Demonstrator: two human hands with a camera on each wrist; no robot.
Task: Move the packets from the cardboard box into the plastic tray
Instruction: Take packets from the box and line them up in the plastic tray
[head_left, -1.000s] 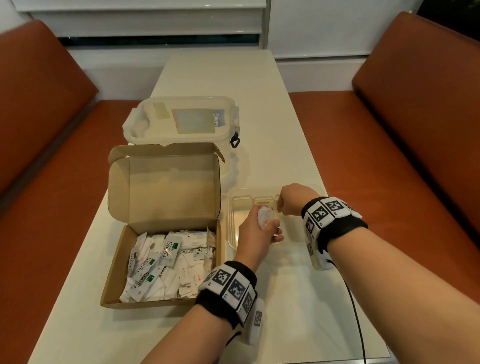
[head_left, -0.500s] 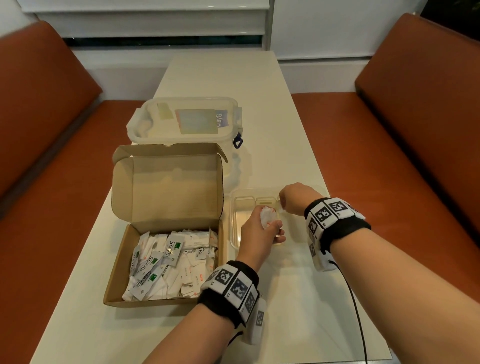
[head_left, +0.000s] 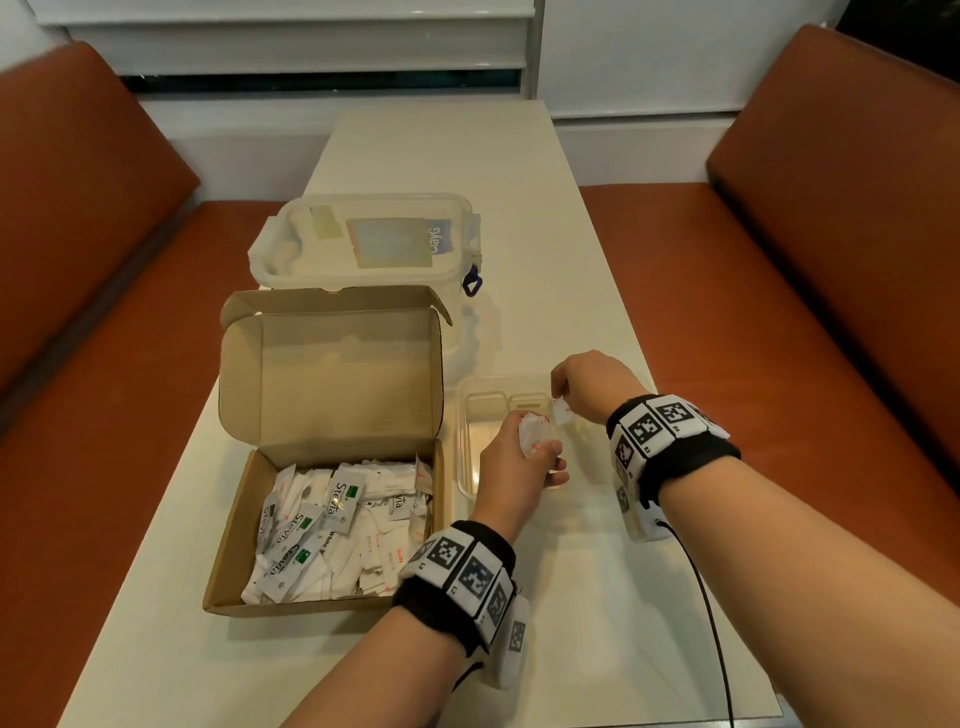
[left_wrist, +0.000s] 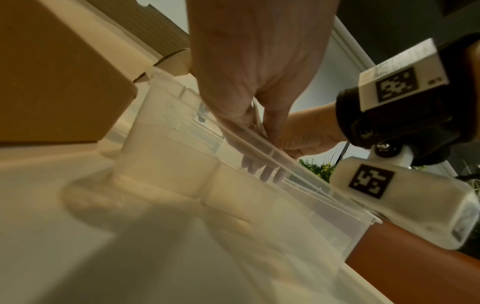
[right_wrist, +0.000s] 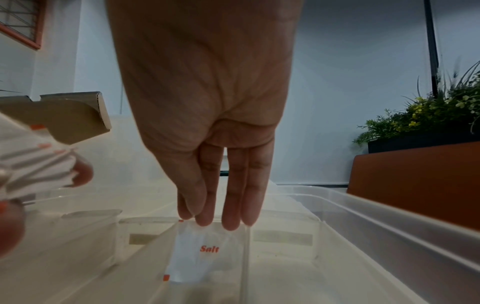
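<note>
An open cardboard box holds several white packets. To its right stands a clear plastic tray, with both hands over it. My left hand grips a bundle of white packets above the tray's middle; the bundle also shows at the left edge of the right wrist view. My right hand pinches the top edge of one salt packet, which hangs down into a far compartment of the tray. From the head the salt packet peeks out under the right hand.
A lidded clear container stands behind the box, whose raised lid flap is beside the tray. Orange benches flank the narrow table. A black cable runs from the right wrist. A plant stands beyond.
A small packet now shows under the right hand's fingertips over the tray. The left hand keeps its bundle in nearly the same place.
</note>
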